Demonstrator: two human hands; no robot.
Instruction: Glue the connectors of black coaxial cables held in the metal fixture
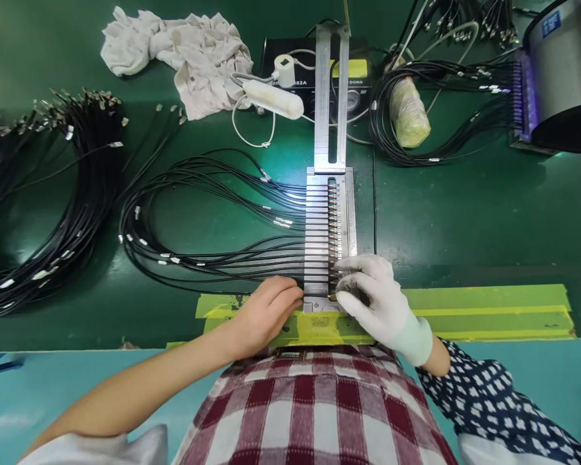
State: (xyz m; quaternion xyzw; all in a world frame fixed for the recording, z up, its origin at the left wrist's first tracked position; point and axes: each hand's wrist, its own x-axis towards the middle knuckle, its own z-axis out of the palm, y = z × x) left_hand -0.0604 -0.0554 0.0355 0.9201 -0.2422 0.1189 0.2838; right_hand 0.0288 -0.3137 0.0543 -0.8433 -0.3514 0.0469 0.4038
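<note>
A metal fixture [315, 261] lies on the bench, with black cables [242, 263] laid side by side across its slots. Their small metal connectors [337, 223] line up along its right half. My bare left hand [267, 313] is closed on the lowest black cable at the fixture's left edge; its fingertips partly hide the cable. Wearing a white glove, my right hand [375, 300] is bent over the connector row's near end. Its thumb and index finger close in by the lowest connector, and whatever lies between them is too small to make out.
Yellow-green tape [484, 310] runs along the bench's near edge. A large cable bundle [84, 181] lies at left, a crumpled cloth [193, 55] behind. At the back stand a black box [290, 48] and a metal arm [322, 97]. A grey cylindrical device [569, 58] sits far right, beside coiled cables [385, 129].
</note>
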